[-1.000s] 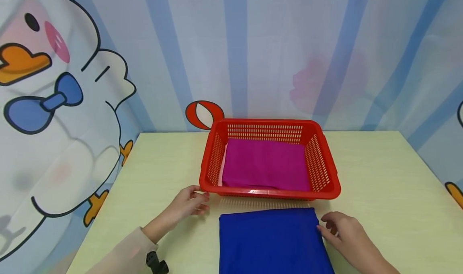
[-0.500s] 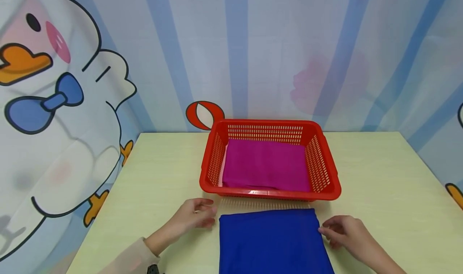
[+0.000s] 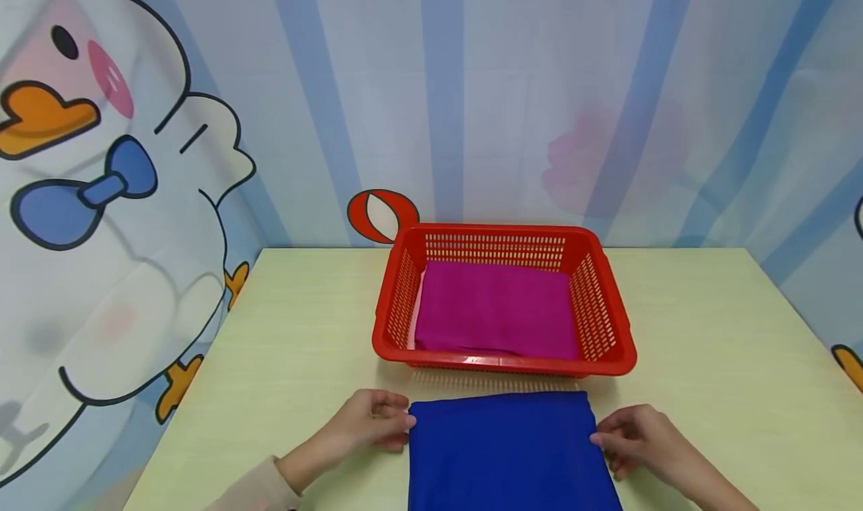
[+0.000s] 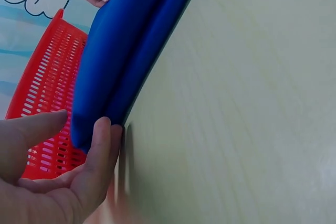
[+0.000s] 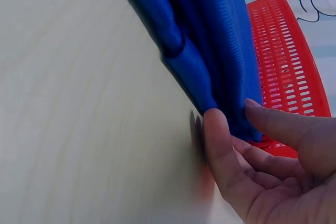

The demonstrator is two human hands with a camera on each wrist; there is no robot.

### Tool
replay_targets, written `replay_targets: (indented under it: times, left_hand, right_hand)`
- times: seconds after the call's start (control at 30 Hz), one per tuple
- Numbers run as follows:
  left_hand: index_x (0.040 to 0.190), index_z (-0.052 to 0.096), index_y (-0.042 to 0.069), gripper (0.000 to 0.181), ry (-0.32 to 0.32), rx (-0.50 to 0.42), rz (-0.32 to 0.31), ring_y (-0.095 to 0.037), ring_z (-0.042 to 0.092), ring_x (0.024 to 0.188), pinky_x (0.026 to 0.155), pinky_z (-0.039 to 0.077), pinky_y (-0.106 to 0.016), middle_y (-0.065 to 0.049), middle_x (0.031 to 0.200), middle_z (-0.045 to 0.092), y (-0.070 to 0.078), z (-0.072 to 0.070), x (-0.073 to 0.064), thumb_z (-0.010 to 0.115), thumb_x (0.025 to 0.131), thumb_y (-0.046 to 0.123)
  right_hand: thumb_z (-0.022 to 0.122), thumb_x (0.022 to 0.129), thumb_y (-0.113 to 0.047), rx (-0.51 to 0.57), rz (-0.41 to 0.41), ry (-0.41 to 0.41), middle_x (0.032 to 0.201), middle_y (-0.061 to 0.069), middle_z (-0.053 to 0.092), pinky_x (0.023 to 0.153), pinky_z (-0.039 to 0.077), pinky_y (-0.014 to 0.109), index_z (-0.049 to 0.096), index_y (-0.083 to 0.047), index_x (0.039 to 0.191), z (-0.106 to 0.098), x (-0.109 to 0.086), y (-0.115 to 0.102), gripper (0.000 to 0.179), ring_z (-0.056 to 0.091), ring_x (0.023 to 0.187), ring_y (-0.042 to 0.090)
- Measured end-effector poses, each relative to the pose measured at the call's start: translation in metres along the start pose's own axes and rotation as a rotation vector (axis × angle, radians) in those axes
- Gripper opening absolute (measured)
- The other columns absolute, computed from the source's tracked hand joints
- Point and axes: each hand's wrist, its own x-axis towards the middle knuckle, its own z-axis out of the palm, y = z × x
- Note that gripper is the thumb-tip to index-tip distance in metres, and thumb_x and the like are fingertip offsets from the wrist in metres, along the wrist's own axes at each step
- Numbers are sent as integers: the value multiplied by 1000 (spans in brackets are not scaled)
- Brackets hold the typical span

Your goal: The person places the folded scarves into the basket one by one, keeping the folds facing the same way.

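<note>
A folded blue cloth (image 3: 506, 451) lies on the table in front of the basket, its layers showing at both side edges in the wrist views. At its far right corner my right hand (image 3: 643, 443) pinches the edge, thumb (image 5: 254, 103) on top and a finger (image 5: 216, 129) at the lower layer. My left hand (image 3: 371, 425) is at the far left corner, fingertips (image 4: 102, 127) against the folded edge and thumb (image 4: 58, 121) held a little off it. The cloth's near end runs out of the head view.
Just beyond the cloth stands a red plastic basket (image 3: 506, 365) with perforated walls. Inside it lies a folded magenta cloth (image 3: 495, 309), with a strip of pink (image 3: 416, 309) showing at its left. A printed curtain (image 3: 506, 106) hangs behind the pale table (image 3: 310, 309).
My left hand has come from the basket's near left corner down and right to the blue cloth's corner. The right hand has shifted slightly nearer along the right edge and closed on it.
</note>
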Motion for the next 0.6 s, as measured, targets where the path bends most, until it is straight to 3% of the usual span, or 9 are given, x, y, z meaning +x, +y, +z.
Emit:
replay_targets:
  times: [0.23,0.6]
  left_hand:
    - [125,54,-17,43,26,5,-43,-25,72,82,72,60,-38,-11,93,71,-4,5,1,70,94,6]
    - [109,66,-12,28,5,13,-78,-24,73,77,67,60,-33,-15,85,73,-5,5,-1,72,93,11]
  right_hand:
    - [71,94,-12,33,40,-3,70,6,65,56,58,32,66,8,96,3,2,0,21,64,60,17]
    - [74,92,-20,-80,-5,-7,61,3,59,49,54,30,62,-5,76,7,3,1,24,59,51,14]
